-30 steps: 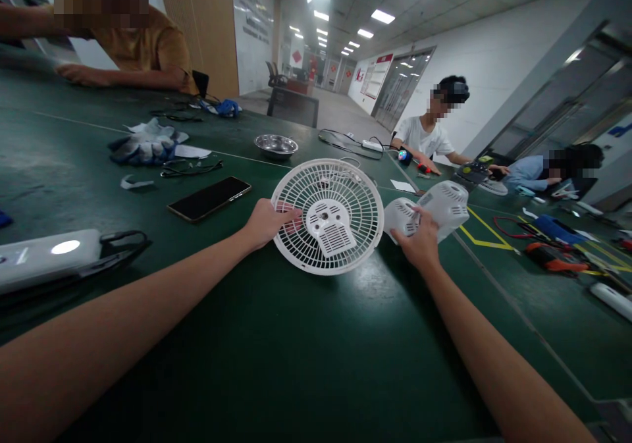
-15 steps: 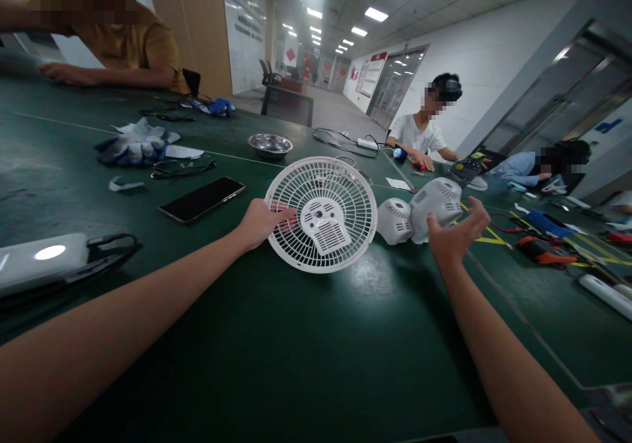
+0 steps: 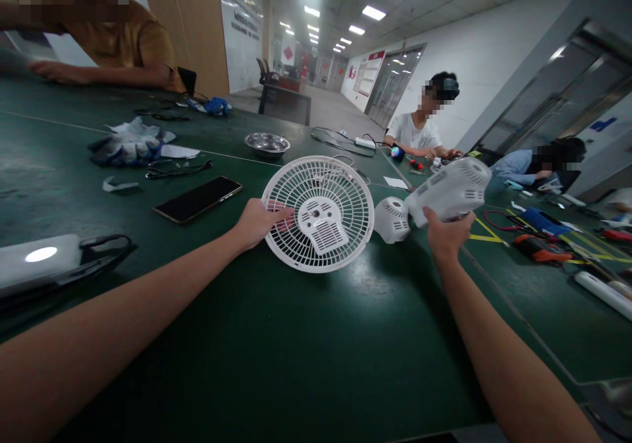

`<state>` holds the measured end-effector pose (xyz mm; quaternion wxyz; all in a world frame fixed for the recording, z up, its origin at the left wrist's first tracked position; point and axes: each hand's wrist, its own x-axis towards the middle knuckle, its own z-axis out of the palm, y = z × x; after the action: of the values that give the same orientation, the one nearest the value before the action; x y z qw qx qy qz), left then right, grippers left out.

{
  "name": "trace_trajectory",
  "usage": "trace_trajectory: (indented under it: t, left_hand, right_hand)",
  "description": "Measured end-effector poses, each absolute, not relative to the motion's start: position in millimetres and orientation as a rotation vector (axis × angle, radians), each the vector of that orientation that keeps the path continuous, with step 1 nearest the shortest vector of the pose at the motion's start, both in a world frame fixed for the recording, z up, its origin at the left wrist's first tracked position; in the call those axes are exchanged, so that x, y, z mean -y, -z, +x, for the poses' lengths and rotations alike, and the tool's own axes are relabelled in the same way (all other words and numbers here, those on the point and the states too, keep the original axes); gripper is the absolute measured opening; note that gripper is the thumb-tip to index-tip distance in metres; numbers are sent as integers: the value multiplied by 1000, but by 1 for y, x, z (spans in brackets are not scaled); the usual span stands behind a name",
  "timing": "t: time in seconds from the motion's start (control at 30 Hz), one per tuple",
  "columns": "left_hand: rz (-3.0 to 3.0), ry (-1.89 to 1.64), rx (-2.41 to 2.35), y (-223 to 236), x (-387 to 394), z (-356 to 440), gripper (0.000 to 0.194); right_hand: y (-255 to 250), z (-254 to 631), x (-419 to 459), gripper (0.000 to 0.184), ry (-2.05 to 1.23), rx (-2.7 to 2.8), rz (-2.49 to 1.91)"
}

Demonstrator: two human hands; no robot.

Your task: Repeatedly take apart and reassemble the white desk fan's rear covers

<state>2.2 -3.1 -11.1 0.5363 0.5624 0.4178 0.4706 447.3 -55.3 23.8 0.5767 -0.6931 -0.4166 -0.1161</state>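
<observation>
A round white fan grille [image 3: 318, 212] lies tilted on the green table [image 3: 296, 351]. My left hand [image 3: 257, 222] grips its left rim, fingers curled through the bars. My right hand [image 3: 447, 232] is closed on a white vented fan housing [image 3: 451, 191] and holds it up above the table. A smaller white vented cover [image 3: 392, 219] sits on the table between the grille and my right hand.
A black phone [image 3: 197, 198], cables [image 3: 178, 168], gloves [image 3: 126, 148], a steel bowl [image 3: 267, 144] and a white power bank [image 3: 42, 265] lie to the left. Tools and cables [image 3: 540, 249] lie right. Other people sit at the far left and across the table.
My right hand let go of the housing, opened, then took hold of it again and lifted it off the table. The left hand stayed on the grille.
</observation>
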Motion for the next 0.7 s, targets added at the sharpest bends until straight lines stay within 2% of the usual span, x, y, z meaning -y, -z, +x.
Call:
trace_trajectory:
  t: [0.17,0.4,0.7]
  left_hand:
    - [1375,-1117,-1000,9,4,1,15]
    - [1353,-1113,-988,13,2,-1,15]
    - [1363,-1120,-993,8,6,2,14]
  right_hand:
    - [-44,408,56,77,381,943,-1546]
    - [-18,380,55,77,222,1050,-1801]
    - [-22,438,54,82,302,983,-1708]
